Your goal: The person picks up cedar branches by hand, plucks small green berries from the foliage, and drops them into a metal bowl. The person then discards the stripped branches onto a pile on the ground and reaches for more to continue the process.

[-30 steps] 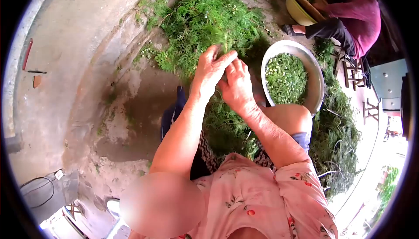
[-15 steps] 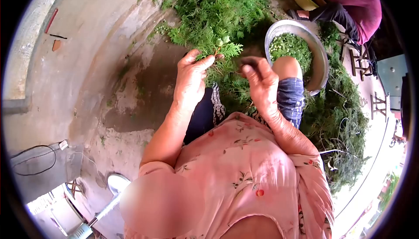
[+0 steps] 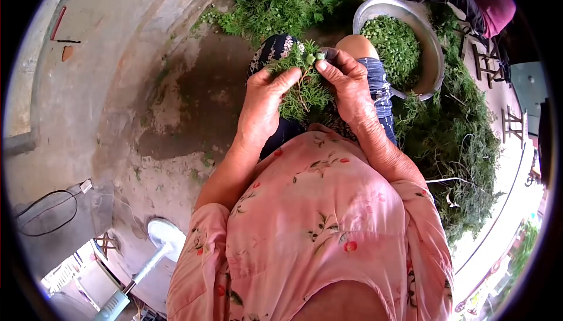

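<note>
My left hand (image 3: 259, 105) is closed around a feathery evergreen sprig (image 3: 302, 98), held above my lap. Small pale green cones (image 3: 311, 59) sit at the sprig's upper end. With thumb and fingers brought together, my right hand (image 3: 352, 89) pinches a green cone (image 3: 320, 56) there; the fingertips partly cover it. Just beyond my right knee stands a metal basin (image 3: 435, 57) holding many picked green cones and bits (image 3: 392, 48).
A heap of cut evergreen branches (image 3: 284, 1) lies ahead on the floor. More branches (image 3: 451, 145) spread along the right side. Another person (image 3: 489, 4) sits at the upper right. A wooden stool (image 3: 488, 63) stands near them, and a fan (image 3: 166, 237) at lower left.
My right hand has moved in to the sprig and closed on a cone at its top. The sprig is now nearer my lap, and the view has tilted down.
</note>
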Tool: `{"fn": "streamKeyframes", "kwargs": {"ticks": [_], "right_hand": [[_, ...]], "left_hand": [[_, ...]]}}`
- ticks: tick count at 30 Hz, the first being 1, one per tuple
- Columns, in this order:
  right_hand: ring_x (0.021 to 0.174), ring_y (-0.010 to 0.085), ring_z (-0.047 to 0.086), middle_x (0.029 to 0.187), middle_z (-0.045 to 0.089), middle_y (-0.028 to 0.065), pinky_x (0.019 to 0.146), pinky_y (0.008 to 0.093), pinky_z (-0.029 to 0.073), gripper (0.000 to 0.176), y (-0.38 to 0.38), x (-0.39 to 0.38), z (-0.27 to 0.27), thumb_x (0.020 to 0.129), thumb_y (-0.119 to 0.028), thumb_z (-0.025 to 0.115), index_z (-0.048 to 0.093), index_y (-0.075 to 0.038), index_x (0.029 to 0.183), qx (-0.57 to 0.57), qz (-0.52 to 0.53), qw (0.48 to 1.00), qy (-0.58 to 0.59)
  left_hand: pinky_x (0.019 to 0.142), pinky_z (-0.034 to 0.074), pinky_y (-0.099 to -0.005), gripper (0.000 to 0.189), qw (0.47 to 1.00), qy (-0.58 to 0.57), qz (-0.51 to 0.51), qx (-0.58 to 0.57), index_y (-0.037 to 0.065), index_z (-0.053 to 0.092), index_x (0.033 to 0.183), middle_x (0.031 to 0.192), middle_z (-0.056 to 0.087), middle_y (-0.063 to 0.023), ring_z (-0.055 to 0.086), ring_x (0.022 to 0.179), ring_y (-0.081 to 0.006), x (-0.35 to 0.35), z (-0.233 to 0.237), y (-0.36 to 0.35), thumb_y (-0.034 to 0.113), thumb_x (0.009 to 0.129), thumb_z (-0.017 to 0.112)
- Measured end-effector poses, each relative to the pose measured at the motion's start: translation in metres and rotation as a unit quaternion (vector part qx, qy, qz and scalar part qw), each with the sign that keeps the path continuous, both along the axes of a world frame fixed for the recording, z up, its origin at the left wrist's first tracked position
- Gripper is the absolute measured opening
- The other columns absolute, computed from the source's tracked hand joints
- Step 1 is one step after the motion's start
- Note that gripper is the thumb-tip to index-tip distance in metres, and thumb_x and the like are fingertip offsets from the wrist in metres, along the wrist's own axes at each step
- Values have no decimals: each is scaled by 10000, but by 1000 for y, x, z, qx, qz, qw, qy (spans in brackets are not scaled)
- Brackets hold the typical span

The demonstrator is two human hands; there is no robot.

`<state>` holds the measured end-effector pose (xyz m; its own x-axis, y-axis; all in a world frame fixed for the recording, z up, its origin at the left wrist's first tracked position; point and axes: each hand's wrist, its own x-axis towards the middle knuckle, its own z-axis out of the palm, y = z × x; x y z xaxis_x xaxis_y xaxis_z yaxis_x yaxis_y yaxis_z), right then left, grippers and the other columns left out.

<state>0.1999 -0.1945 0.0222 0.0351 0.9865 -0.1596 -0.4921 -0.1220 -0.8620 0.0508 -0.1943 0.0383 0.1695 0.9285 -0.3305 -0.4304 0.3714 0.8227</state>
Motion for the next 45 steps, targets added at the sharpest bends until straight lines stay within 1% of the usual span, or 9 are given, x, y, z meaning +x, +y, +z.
{"fn": "streamKeyframes", "kwargs": {"ticks": [4, 16, 20, 22, 27, 32, 37, 41, 45], "right_hand": [[689, 51, 521, 787, 602, -4, 628, 201, 445, 165, 2, 3, -5, 796, -62, 634, 595, -1, 944, -1, 12, 999, -34], [704, 60, 510, 782, 601, 1, 651, 210, 440, 149, 9, 1, -20, 813, -130, 634, 592, -2, 876, 42, 29, 997, -61], [692, 84, 545, 786, 609, 21, 623, 227, 458, 157, 10, -3, -16, 847, -155, 588, 592, 0, 875, -17, 71, 997, 40], [694, 108, 569, 799, 613, 43, 607, 241, 469, 159, 10, -5, -14, 856, -152, 571, 586, 4, 885, -55, 109, 983, 140], [686, 135, 573, 826, 614, 65, 614, 250, 472, 176, 13, -6, -18, 879, -160, 530, 572, 10, 891, -65, 121, 978, 160], [695, 196, 580, 819, 603, 95, 659, 321, 484, 212, 18, -4, -19, 902, -174, 475, 549, 21, 936, -94, 122, 964, 217], [835, 194, 566, 911, 581, 81, 718, 332, 474, 179, 23, 1, -25, 862, -130, 518, 526, -7, 990, -77, 123, 954, 261], [791, 161, 564, 891, 583, 61, 691, 296, 466, 179, 23, 6, -32, 853, -144, 557, 539, -21, 982, -84, 133, 952, 262], [740, 92, 535, 847, 578, 24, 644, 234, 449, 213, 17, -1, -26, 811, -175, 640, 557, -37, 951, -31, 112, 989, 92]], "left_hand": [[713, 471, -236, 212, 1000, -1, -19, 10, 1, 622, 965, 883, 636, -39, 583, 763, -107, 5, -6, 6, -5, 754, 643], [524, 417, -215, 118, 997, 26, -53, 40, 7, 631, 880, 731, 593, -8, 508, 587, -72, 7, -18, 15, 20, 763, 638], [485, 391, -208, 90, 998, -37, -52, 13, 5, 629, 860, 681, 581, -7, 487, 538, -68, 1, -21, 17, 17, 771, 625], [473, 382, -208, 85, 998, -42, -52, -4, 5, 628, 856, 665, 577, -8, 481, 522, -71, -2, -22, 19, 14, 772, 620], [465, 395, -221, 112, 995, -73, -61, -33, -6, 595, 877, 657, 554, -25, 453, 481, -92, -6, -25, 23, -1, 765, 608], [502, 405, -229, 108, 993, -102, -49, -42, -6, 616, 887, 693, 581, -19, 456, 476, -84, -9, -35, 25, 21, 782, 609], [513, 423, -241, 109, 992, -115, 0, -54, 1, 619, 885, 697, 585, -24, 486, 504, -89, -5, -39, 26, 44, 785, 620], [522, 432, -234, 104, 995, -98, 0, -34, 10, 625, 875, 716, 598, -23, 514, 549, -92, -2, -37, 23, 37, 775, 632], [529, 427, -219, 93, 1000, -14, -1, 8, 13, 631, 854, 739, 610, -18, 525, 579, -80, 2, -35, 20, 24, 762, 642]]}}
